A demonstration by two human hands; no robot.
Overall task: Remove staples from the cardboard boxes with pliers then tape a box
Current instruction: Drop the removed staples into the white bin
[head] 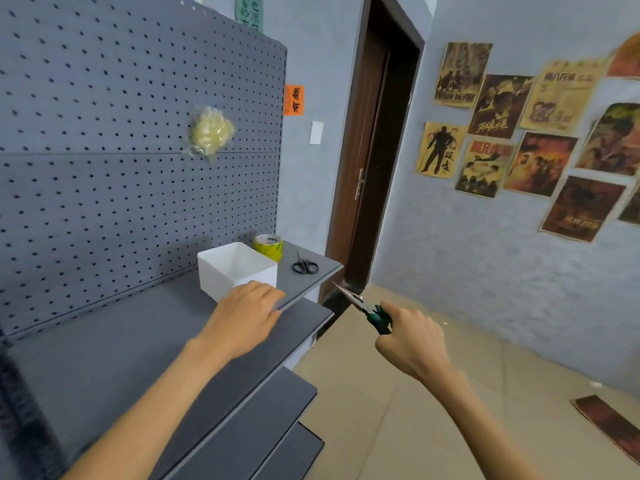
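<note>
My right hand (410, 336) grips needle-nose pliers (363, 306) by their green handles, off the shelf's right side, with the jaws pointing up and left toward the shelf corner. My left hand (247, 315) rests flat on the front edge of the grey shelf (138, 341), fingers straight, right in front of a white plastic bin (237, 268). A yellow-green tape roll (268, 247) stands behind the bin. Black scissors (304, 265) lie to its right on the shelf. No cardboard box is in view.
A grey pegboard (104, 133) backs the shelf, with a bag of pale clips (209, 131) hanging on it. Lower grey shelves (259, 427) step out below. A dark door (374, 150) stands ahead. Posters cover the right wall, and one poster lies on the tan floor (398, 410).
</note>
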